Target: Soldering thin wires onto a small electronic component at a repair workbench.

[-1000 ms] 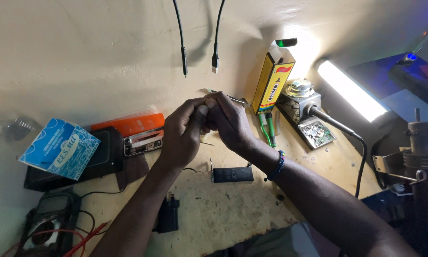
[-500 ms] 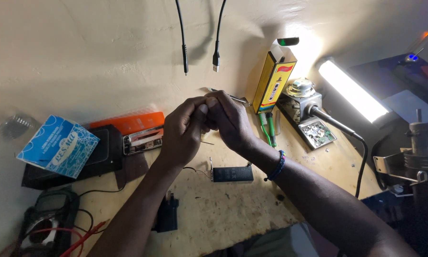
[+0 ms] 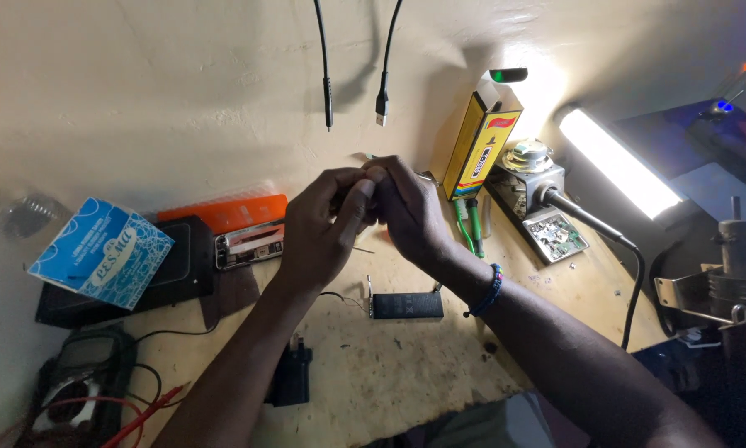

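A: What do the fingers hold?
B: The left hand (image 3: 327, 224) and right hand (image 3: 406, 207) pinch together over something small; it is hidden, so I cannot tell what.
A: And around them?
B: A black battery (image 3: 406, 305) with thin wires lies on the table (image 3: 406, 373) just below. A yellow box (image 3: 479, 149) stands upright to the right, contents unseen

Whatever is pinched between the fingertips (image 3: 364, 187) of the left hand (image 3: 323, 228) and right hand (image 3: 410, 211) is hidden by them. Below and left of the fingers, the multimeter (image 3: 78, 382) is cut by the bottom edge.
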